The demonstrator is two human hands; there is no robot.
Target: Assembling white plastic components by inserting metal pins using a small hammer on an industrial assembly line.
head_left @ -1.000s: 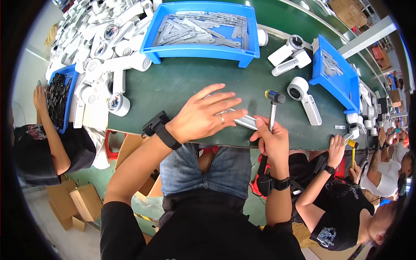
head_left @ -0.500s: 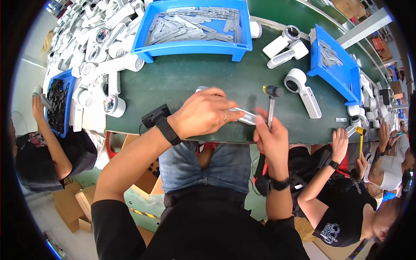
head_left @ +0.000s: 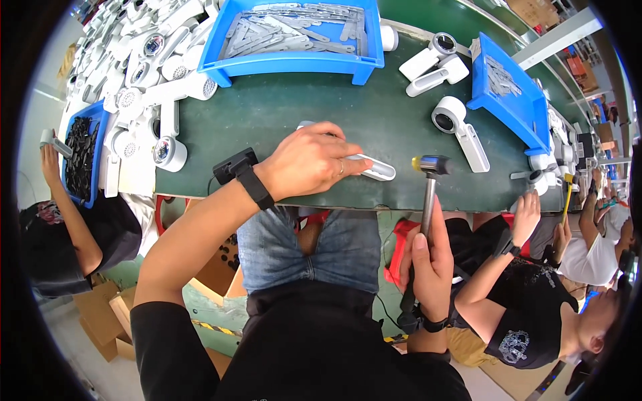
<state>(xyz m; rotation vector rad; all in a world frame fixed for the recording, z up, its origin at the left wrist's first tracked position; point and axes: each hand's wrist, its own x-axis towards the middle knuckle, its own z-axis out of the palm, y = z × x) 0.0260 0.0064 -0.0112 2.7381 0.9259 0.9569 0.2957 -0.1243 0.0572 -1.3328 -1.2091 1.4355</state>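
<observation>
White plastic everywhere, and one long white piece lies on the green tabletop, right under the left hand! That hand's fingers are stretched close together over the piece, covering its middle; the thumb is hidden, so I cannot tell whether they pinch. And over on the right, the right hand has its fingers wrapped round a hammer, thumb against the shaft, the yellow-and-black head up just beside the piece's bare end, clear of it! Further out, a white handheld fan lies to the right, a blue tray of grey strips stands beyond the hands, and a big white pile crowds the far left.
</observation>
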